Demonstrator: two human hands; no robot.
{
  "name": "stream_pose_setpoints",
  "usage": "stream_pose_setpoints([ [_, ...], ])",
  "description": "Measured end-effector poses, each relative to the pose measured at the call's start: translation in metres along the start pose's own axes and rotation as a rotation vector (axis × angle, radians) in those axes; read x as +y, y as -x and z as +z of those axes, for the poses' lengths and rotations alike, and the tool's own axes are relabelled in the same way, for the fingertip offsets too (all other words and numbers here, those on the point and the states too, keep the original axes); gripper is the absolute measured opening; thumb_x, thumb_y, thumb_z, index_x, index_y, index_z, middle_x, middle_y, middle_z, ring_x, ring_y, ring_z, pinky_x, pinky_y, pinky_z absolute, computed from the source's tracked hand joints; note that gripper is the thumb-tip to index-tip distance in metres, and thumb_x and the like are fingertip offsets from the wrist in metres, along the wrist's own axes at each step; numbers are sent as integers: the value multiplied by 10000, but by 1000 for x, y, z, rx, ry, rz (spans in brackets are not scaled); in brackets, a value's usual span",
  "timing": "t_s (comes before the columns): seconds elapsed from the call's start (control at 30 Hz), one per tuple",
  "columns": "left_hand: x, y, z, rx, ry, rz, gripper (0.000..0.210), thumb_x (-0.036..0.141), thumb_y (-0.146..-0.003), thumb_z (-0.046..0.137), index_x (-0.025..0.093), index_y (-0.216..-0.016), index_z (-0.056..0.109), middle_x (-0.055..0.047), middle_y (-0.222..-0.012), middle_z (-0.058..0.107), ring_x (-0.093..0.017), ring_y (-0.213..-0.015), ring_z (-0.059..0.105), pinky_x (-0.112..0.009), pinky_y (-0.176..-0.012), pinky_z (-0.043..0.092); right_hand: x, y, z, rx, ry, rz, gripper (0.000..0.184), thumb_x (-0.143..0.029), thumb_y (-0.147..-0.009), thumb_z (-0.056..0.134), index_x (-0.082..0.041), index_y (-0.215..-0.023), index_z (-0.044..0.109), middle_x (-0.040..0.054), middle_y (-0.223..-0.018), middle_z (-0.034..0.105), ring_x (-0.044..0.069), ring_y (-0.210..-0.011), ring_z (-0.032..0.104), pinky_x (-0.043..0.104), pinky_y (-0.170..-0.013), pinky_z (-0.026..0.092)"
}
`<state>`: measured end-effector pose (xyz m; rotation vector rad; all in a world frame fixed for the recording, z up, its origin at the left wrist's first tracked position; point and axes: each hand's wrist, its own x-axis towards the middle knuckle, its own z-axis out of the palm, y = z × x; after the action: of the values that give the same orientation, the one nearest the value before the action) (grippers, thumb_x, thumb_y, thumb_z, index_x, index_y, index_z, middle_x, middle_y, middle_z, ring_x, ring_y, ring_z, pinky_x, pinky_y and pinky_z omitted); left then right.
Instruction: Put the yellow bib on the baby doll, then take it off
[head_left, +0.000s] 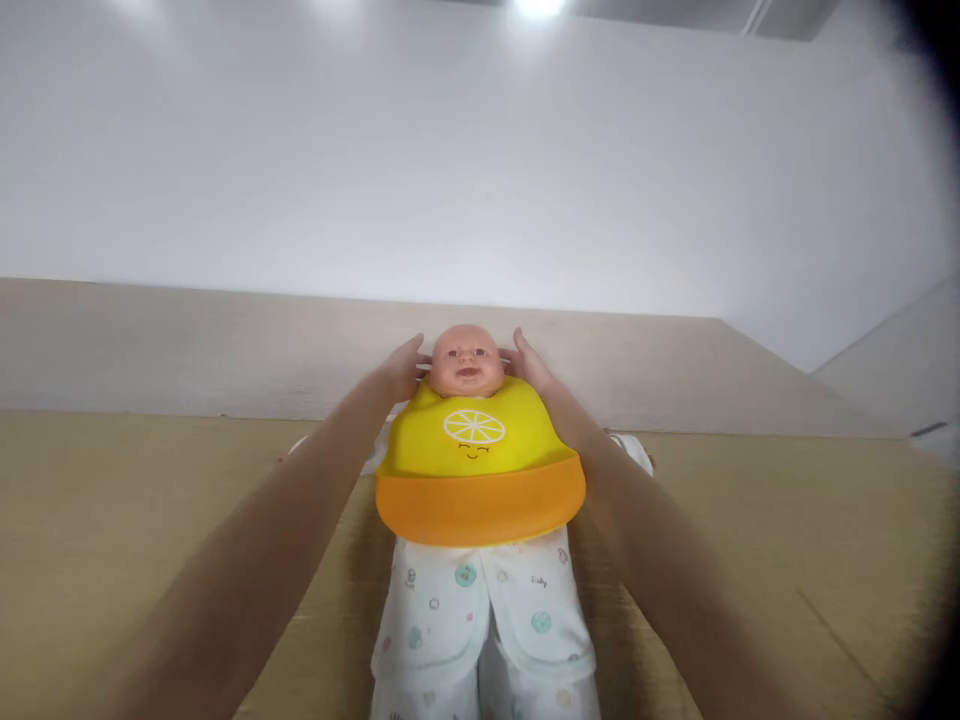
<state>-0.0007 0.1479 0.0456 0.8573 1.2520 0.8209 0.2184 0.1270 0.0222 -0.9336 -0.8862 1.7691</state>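
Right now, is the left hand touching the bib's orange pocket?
Apart: the head view shows the left hand beside the doll's head, with a gap separating it from the orange pocket.

The left arm (281, 520) and right arm (637, 520) are bare, tapering toward the wrists (381, 388), with bare hands (531, 365).

Before me, a tan surface (187, 530) spreads out on both sides of the baby doll (466, 365), which rests face up on it (I notice a thin dark line (832, 635) well to the doll's right as I look).
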Motion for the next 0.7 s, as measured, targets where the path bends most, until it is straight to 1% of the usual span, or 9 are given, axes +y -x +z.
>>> stream_pose_setpoints([
  [0.13,4,12,4,-3,45,63,500,586,-864,394,133,-879,606,-113,-802,599,-212,-672,599,-327,-594,528,1,-1,-1,-22,-61,-41,702,-754,-828,319,-159,-1102,571,156,-1143,639,325,-1087,600,539,-962,450],
  [0.23,8,28,5,-41,103,150,496,595,-857,415,138,-858,606,-95,-785,598,-199,-670,598,-318,-606,520,-3,11,7,-13,-63,-102,648,-733,-842,333,-180,-1065,586,126,-1124,652,311,-1101,590,514,-974,447],
  [0.33,7,49,5,-66,137,222,481,597,-844,444,144,-862,605,-88,-794,625,-198,-667,608,-318,-612,507,-8,35,21,6,-33,-187,564,-669,-883,329,-195,-1003,609,98,-1101,668,287,-1141,565,463,-1013,422],
  [0.43,2,73,6,-119,153,274,482,600,-828,465,146,-869,623,-94,-808,664,-221,-711,630,-327,-645,496,-10,62,36,-10,-18,-285,522,-631,-897,339,-204,-987,625,77,-1116,671,271,-1182,537,434,-1044,392],
  [0.6,-14,112,8,-230,113,366,464,556,-796,533,130,-898,687,-111,-912,713,-261,-936,627,-323,-789,458,-2,104,50,-35,39,-388,504,-633,-862,413,-221,-1039,642,56,-1176,657,263,-1220,504,414,-1071,352],
  [0.7,-26,136,11,-239,100,438,446,539,-773,568,129,-883,705,-111,-966,724,-272,-1038,596,-327,-885,422,8,129,56,-19,24,-401,494,-631,-841,444,-221,-1022,652,52,-1185,655,262,-1230,497,398,-1070,349],
])
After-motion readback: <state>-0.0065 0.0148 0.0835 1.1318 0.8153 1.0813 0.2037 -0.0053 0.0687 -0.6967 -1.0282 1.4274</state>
